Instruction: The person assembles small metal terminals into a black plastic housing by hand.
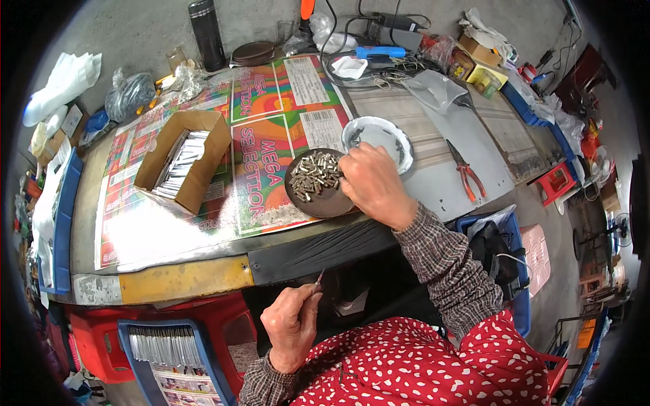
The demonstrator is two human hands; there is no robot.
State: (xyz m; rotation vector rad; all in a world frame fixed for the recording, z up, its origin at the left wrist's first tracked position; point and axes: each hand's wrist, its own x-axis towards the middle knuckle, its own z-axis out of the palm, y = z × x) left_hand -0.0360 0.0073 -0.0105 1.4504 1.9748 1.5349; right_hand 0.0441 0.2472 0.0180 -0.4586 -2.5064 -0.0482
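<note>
- Red cloth with white spots (433, 358) covers my front, nearest the view, and brown checked sleeves (443, 267) run down to my wrists.
- My left hand (292, 323) is off the table edge, thumb and forefinger pinched on a slim, pointed, dark reddish piece (319, 277), its tip upward.
- My right hand (376, 184) is over the right edge of a round, shallow brown dish (330, 208), just in front of a round, white-coated bowl (406, 150). Its fingers are curled; the back of the hand hides most of the tips, so I cannot tell whether they grip anything.
- I judge the step in hand to be fine work at the dish and bowl, with the pinched piece kept ready. As I see it, the next move calls for a light fingertip pinch and a steady left hand.
- In the brown dish lie short, silvery metal cylinders (315, 172), heaped loosely and pointing every way, mostly toward the far side; the near side shows bare.
- To the left, an open brown cardboard box (212, 166) holds long, thin silvery rods (181, 162), lying roughly side by side.
</note>
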